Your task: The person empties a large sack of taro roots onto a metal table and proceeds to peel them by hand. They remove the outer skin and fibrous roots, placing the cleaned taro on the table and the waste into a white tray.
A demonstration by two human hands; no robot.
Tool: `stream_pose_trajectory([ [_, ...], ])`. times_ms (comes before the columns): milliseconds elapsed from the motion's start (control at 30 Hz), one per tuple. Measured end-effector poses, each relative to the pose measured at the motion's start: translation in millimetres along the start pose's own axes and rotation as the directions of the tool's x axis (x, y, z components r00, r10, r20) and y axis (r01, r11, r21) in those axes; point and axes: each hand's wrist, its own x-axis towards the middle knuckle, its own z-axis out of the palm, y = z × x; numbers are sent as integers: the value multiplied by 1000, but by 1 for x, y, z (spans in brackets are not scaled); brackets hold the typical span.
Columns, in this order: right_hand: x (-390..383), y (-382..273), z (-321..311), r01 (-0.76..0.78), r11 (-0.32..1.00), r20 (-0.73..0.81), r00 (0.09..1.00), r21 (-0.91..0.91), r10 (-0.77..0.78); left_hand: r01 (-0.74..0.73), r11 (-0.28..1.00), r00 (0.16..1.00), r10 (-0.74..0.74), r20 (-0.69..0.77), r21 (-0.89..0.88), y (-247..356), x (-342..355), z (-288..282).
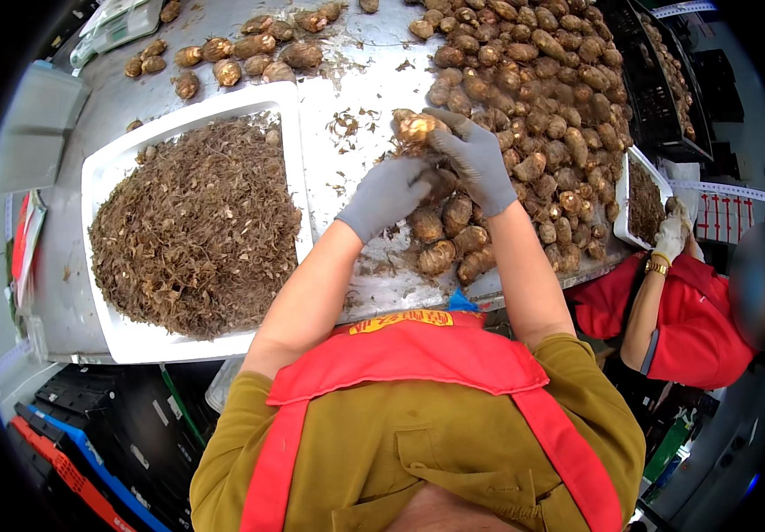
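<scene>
Both my hands wear grey gloves above a metal table. Between the thumb and fingers of my right hand (475,160) is a brown taro root (419,129), with a pale patch on its top. Just below it, to the near left, my left hand (385,197) has its fingers curled in; what they grip, if anything, is hidden and slightly blurred. Several ringed taro roots (436,257) lie under my wrists, near the table's front edge. A large heap of taro roots (542,97) spreads to the right of my hands.
At left stands a white foam tray (304,177) full of brown fibrous peelings (196,226). Behind it lie loose taro roots (254,46) and a scale (121,27). At right, a co-worker's gloved hand (671,232) is by a smaller white tray (623,199); a black crate (657,97) stands beyond.
</scene>
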Motion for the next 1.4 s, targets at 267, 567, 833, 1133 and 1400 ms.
stream_pose_trajectory([
  [267, 2, 13, -18, -108, 900, 79, 994, 423, 82, 58, 823, 924, -259, -282, -566, -3, 9, -16],
  [567, 2, 24, 10, -34, 970, -107, 992, 241, 62, -84, 939, 921, -55, -387, -333, -3, 6, -11],
  [833, 13, 25, -14, -195, 809, 65, 979, 555, 192, 56, 931, 926, -184, -329, -362, -1, 9, -15],
  [1133, 0, 4, 4, -71, 996, 162, 984, -51, 78, 3, 598, 880, -382, -282, -801, 4, 9, -24],
  [1400, 9, 14, 6, 141, 849, -66, 977, -510, -202, 234, 668, 943, -333, -3, -706, 3, 8, -24],
])
